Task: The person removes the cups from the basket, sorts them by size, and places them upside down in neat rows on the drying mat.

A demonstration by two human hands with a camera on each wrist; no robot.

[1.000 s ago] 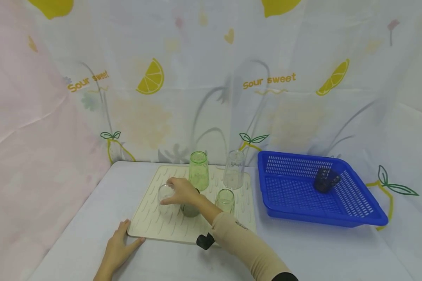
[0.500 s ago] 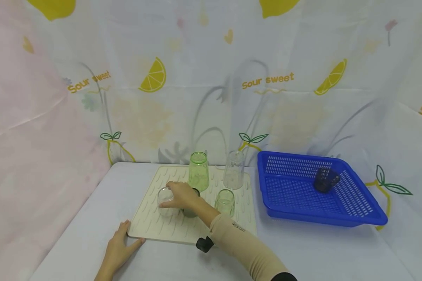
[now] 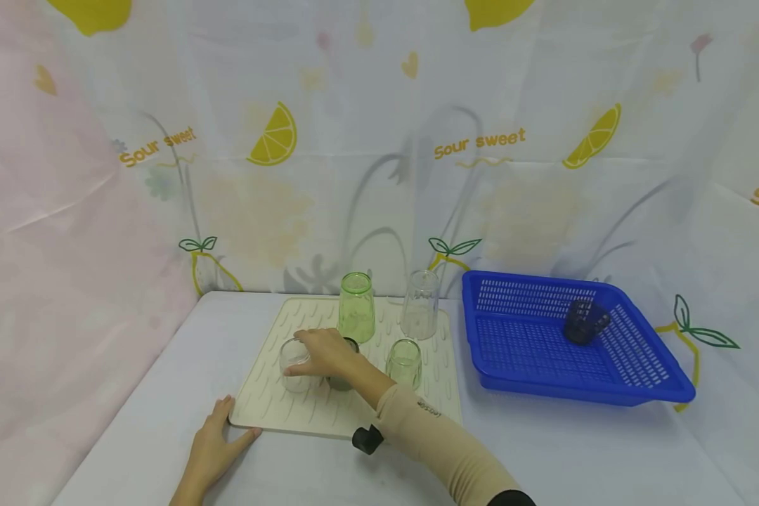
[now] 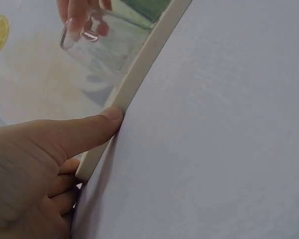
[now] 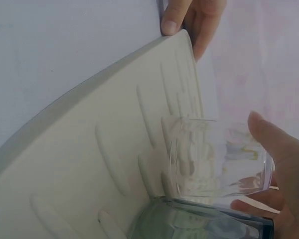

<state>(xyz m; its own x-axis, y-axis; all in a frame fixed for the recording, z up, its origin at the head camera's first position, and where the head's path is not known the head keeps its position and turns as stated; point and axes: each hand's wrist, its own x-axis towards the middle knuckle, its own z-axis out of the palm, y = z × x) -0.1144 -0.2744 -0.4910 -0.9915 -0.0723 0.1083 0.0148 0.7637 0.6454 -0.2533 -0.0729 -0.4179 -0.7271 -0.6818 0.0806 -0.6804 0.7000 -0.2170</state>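
In the head view my right hand [image 3: 329,353] grips a short clear glass [image 3: 295,383] near its rim. The glass stands upright on the left part of a cream ridged mat [image 3: 268,411]. The right wrist view shows the thumb on one side of the clear glass [image 5: 214,159] and fingertips on the other. Close beside it stands a dark grey-green glass [image 5: 189,221], partly hidden behind my right hand in the head view. My left hand [image 3: 211,446] pinches the mat's near left corner, thumb along the front edge and fingers at the left side.
A tall green glass [image 3: 357,313] and a tall clear glass [image 3: 421,306] stand at the mat's back. A short pale green glass [image 3: 404,365] stands right of my right forearm. To the right is a blue basket [image 3: 512,351] with a dark glass [image 3: 583,325] inside.
My right hand has moved the short clear glass slightly down and to the left, onto the mat. The left hand stays at the mat's corner.
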